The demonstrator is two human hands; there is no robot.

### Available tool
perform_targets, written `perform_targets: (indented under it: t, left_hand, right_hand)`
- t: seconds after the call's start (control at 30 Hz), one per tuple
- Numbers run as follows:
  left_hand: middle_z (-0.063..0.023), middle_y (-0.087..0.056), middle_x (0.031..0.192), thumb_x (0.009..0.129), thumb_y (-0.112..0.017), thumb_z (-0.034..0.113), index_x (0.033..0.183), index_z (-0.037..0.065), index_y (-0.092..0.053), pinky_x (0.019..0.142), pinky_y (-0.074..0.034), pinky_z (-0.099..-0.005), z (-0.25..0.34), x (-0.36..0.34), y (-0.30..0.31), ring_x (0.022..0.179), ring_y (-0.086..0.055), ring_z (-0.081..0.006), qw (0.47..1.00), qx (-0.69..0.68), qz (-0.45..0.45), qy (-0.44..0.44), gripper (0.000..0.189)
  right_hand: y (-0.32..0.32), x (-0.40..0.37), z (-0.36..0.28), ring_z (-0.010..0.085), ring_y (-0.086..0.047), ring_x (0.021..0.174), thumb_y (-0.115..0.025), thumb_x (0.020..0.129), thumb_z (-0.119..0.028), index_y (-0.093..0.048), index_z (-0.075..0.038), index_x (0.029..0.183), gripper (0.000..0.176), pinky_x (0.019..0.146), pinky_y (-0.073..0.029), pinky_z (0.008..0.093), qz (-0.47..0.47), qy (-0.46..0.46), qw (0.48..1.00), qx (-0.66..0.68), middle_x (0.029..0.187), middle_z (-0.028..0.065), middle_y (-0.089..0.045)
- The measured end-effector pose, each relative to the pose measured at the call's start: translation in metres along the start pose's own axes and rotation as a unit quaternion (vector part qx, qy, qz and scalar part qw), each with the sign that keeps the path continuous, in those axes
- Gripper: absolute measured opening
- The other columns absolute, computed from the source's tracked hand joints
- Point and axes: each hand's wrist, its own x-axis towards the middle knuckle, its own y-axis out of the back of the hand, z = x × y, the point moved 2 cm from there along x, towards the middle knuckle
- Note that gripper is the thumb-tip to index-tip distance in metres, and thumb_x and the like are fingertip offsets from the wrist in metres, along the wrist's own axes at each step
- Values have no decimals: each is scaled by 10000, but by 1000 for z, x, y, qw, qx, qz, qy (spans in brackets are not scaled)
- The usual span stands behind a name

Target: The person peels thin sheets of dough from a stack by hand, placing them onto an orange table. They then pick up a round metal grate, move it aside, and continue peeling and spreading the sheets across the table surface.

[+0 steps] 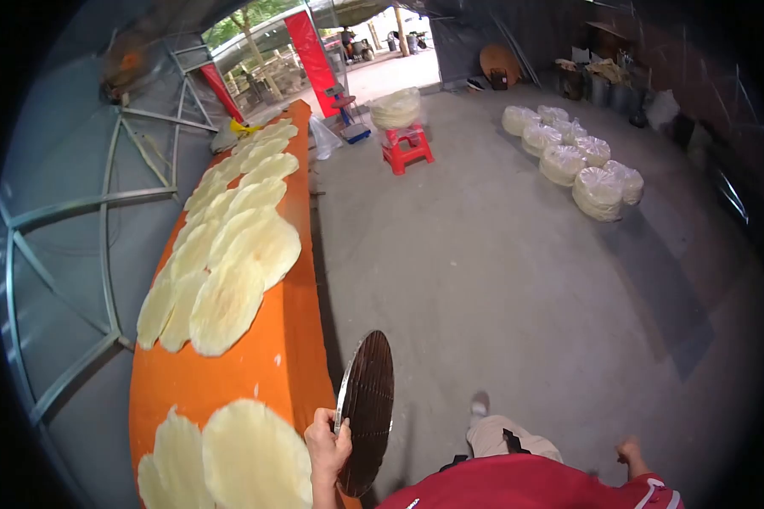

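My left hand [326, 448] is closed on the rim of a round dark slatted tray [368, 416], which it holds on edge beside the orange-covered table [229, 377]. Just left of that hand, a large thin round flatbread [256, 454] lies flat on the orange cover. Another flatbread [180, 458] lies partly under or against it. Farther along the table, many more flatbreads [229, 305] overlap in a long spread. My right hand [631, 452] hangs low at my other side with its fingers curled, and nothing shows in it.
A red stool [407, 149] ahead bears a bagged stack of flatbreads [396, 109]. Several clear bags of stacked rounds [598, 193] stand on the grey floor to the right. A metal frame [102, 199] lines the left wall. A scale [355, 133] stands near the bright doorway.
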Motion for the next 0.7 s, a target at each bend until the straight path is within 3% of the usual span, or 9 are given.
perform_targets:
  t: [0.07, 0.13, 0.17, 0.27, 0.33, 0.4, 0.47, 0.6, 0.7]
  left_hand:
    - [-99, -462, 489, 659, -587, 51, 696, 28, -461, 420, -367, -309, -9, 48, -21, 404, -462, -217, 1000, -5, -9, 13, 133]
    - [-96, -455, 479, 659, -585, 48, 684, 28, -461, 418, -363, -304, -21, 91, -46, 400, -457, -205, 999, -21, -13, 39, 128]
    - [-92, -449, 468, 660, -583, 44, 671, 28, -460, 416, -359, -299, -29, 113, -54, 396, -451, -193, 998, -37, -16, 56, 124]
    - [-89, -442, 454, 661, -586, 54, 651, 29, -472, 402, -346, -293, -33, 186, -64, 382, -431, -187, 996, -6, -37, 79, 116]
    - [-89, -453, 470, 664, -590, 68, 657, 33, -480, 404, -351, -302, -24, 240, -62, 379, -431, -192, 997, 14, -42, 62, 116]
    - [-89, -456, 473, 667, -586, 65, 659, 32, -482, 405, -353, -303, -24, 280, -63, 379, -432, -196, 996, 16, -37, 83, 109]
    - [-95, -461, 478, 665, -583, 54, 664, 29, -482, 406, -352, -293, -35, 316, -74, 379, -433, -192, 992, 14, -41, 117, 104]
    - [-90, -461, 474, 648, -584, 32, 659, 24, -475, 412, -356, -288, -64, 401, -112, 384, -437, -163, 982, 6, -34, 188, 109]
    - [-94, -464, 470, 641, -578, 23, 659, 21, -478, 427, -366, -294, -105, 482, -149, 393, -446, -176, 985, 8, -36, 167, 101]
  right_hand:
    - [-14, 56, 35, 233, -493, 993, -595, 649, -297, -526, 5, 967, 444, 685, -438, 436, -3, 165, 904, -395, 1051, 158, -520]
    - [-11, 113, 29, 176, -472, 1020, -552, 655, -486, -532, -191, 1056, 499, 868, -357, 304, -16, 141, 915, -378, 1117, 39, -501]
    - [10, 126, -16, 176, -472, 1020, -552, 655, -486, -532, -191, 1056, 499, 868, -357, 304, -12, 150, 911, -384, 1117, 39, -501]
    - [58, 137, -188, 217, -490, 983, -559, 649, -457, -491, -161, 1101, 545, 840, -374, 329, -77, 295, 773, -556, 1091, 86, -508]
    - [116, 156, -325, 239, -581, 706, -489, 709, -378, -603, -114, 820, 308, 617, -462, 362, -48, 359, 777, -515, 801, 105, -605]
    - [202, 110, -484, 263, -574, 602, -515, 703, -348, -581, -54, 678, 302, 544, -460, 372, -29, 307, 929, -205, 591, 120, -576]
    - [263, 101, -626, 303, -565, 665, -542, 690, -280, -558, -8, 714, 273, 594, -454, 388, 192, 465, 842, -193, 676, 194, -571]
    - [380, 6, -842, 328, -555, 693, -535, 692, -187, -542, 10, 909, 293, 625, -443, 386, 260, 598, 758, 15, 731, 191, -576]
    - [421, -37, -922, 324, -555, 673, -526, 692, -154, -545, -7, 908, 262, 614, -442, 375, 212, 558, 801, 37, 733, 183, -578]
